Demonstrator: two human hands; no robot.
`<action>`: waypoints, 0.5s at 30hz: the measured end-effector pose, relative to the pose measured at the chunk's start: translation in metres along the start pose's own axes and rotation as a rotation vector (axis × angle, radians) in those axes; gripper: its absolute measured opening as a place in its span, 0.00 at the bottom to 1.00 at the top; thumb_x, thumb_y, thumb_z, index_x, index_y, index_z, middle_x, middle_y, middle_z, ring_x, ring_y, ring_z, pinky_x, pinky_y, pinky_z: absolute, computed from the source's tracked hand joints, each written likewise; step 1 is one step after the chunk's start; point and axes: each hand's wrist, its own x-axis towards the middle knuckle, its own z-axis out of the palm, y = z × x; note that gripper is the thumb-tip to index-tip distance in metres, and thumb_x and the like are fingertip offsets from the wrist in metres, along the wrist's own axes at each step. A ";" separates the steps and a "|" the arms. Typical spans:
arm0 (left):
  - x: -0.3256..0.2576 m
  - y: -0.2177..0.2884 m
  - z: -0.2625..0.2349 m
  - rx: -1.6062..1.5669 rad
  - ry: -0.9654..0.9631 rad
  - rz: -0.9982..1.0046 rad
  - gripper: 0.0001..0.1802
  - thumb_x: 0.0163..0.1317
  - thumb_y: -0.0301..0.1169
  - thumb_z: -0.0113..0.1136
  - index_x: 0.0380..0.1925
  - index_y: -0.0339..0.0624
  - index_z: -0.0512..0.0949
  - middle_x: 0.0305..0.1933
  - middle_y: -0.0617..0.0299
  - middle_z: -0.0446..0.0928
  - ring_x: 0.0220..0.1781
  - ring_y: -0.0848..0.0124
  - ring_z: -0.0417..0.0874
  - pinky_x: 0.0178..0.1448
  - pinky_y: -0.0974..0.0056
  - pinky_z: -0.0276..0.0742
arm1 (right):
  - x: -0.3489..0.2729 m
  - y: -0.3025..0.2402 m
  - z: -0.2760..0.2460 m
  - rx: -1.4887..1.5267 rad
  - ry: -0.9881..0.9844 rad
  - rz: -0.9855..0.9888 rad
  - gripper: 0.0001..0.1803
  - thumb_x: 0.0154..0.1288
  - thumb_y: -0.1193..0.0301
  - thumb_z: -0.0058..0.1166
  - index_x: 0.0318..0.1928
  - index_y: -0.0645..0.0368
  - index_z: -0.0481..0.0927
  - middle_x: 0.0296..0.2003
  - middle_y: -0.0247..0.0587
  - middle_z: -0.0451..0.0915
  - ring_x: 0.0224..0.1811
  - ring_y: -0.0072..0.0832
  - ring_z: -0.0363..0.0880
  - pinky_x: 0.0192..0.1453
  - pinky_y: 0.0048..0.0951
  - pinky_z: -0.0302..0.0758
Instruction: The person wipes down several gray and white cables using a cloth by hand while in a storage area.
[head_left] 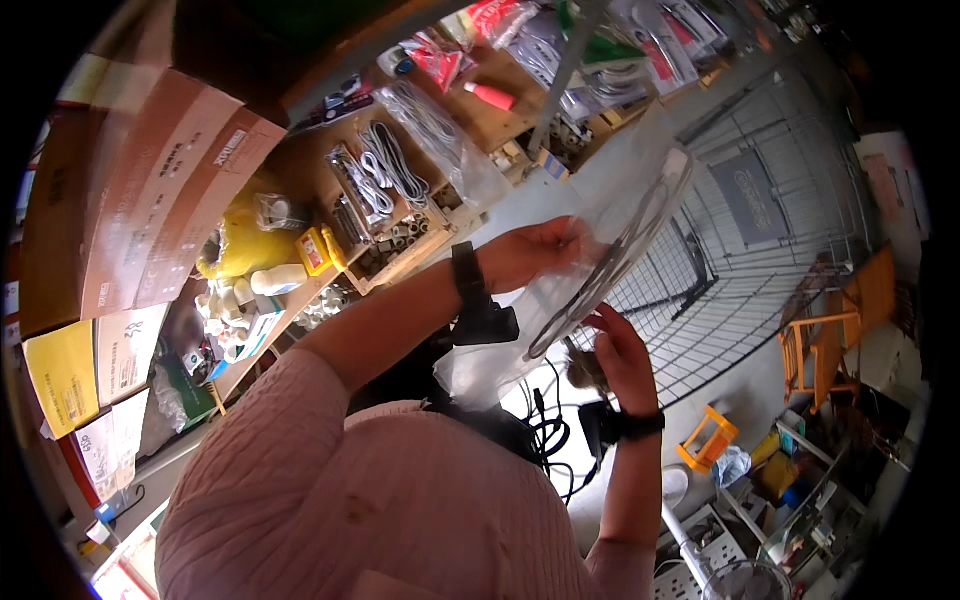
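Stretched slantwise in front of me is a long clear plastic bag (490,365), with a looped grey cable (575,308) and a long pale strip (668,185) showing inside. Its upper left side is pinched between the thumb and fingers of my left hand (525,255). Lower down, my right hand (622,360) is curled against the opposite edge, gripping the bag by the cable loop. Part of that grip is hidden. Each wrist wears a black strap with a small dark device.
Wooden shelf trays (405,250) hold bundled cables (395,165) and small fittings. Cardboard boxes (170,190) stack up at left. A wire shopping cart (755,290) stands at right, near an orange wooden chair (825,345). Black cables (548,435) hang below my hands.
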 end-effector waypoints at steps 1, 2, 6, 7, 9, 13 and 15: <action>0.006 -0.004 -0.001 0.008 -0.024 0.017 0.11 0.65 0.26 0.48 0.47 0.43 0.68 0.50 0.68 0.70 0.54 0.78 0.69 0.59 0.69 0.62 | 0.009 0.002 0.004 0.088 -0.082 0.005 0.19 0.63 0.71 0.50 0.54 0.62 0.68 0.41 0.38 0.78 0.30 0.16 0.74 0.33 0.18 0.72; 0.007 -0.006 -0.004 0.006 -0.044 0.008 0.13 0.65 0.26 0.48 0.49 0.45 0.67 0.50 0.69 0.70 0.53 0.79 0.69 0.59 0.70 0.62 | 0.013 -0.004 0.008 0.181 -0.140 0.107 0.18 0.64 0.71 0.49 0.53 0.62 0.68 0.41 0.37 0.78 0.31 0.17 0.75 0.35 0.18 0.73; 0.008 -0.002 0.004 0.169 0.084 -0.095 0.16 0.66 0.33 0.47 0.53 0.45 0.65 0.55 0.66 0.68 0.54 0.78 0.69 0.58 0.68 0.65 | 0.032 -0.007 0.011 0.370 -0.165 0.268 0.12 0.65 0.72 0.47 0.48 0.62 0.72 0.38 0.38 0.79 0.36 0.22 0.78 0.41 0.24 0.76; 0.005 0.008 0.008 0.054 0.090 -0.216 0.22 0.67 0.34 0.46 0.60 0.46 0.59 0.58 0.61 0.67 0.58 0.72 0.68 0.58 0.63 0.67 | 0.035 -0.004 0.010 0.400 -0.141 0.247 0.12 0.65 0.72 0.46 0.48 0.62 0.71 0.38 0.40 0.79 0.36 0.26 0.79 0.42 0.27 0.78; -0.007 0.020 0.008 0.077 0.068 -0.290 0.32 0.65 0.34 0.48 0.66 0.50 0.47 0.62 0.54 0.62 0.61 0.64 0.66 0.59 0.57 0.68 | 0.041 0.001 0.004 0.526 -0.086 0.214 0.11 0.65 0.71 0.47 0.46 0.62 0.72 0.37 0.39 0.79 0.37 0.25 0.78 0.43 0.26 0.77; -0.034 0.026 -0.004 0.291 -0.034 -0.354 0.53 0.55 0.29 0.62 0.67 0.57 0.32 0.67 0.46 0.53 0.62 0.62 0.65 0.57 0.58 0.69 | 0.049 0.010 -0.009 0.620 0.031 0.210 0.12 0.64 0.71 0.49 0.45 0.63 0.74 0.36 0.39 0.79 0.37 0.25 0.79 0.41 0.25 0.77; -0.050 0.026 -0.002 0.316 -0.096 -0.380 0.58 0.49 0.22 0.64 0.67 0.56 0.30 0.68 0.45 0.50 0.64 0.62 0.63 0.56 0.62 0.70 | 0.051 0.013 -0.017 0.650 0.101 0.219 0.12 0.64 0.71 0.49 0.45 0.63 0.74 0.37 0.40 0.79 0.37 0.27 0.79 0.42 0.26 0.77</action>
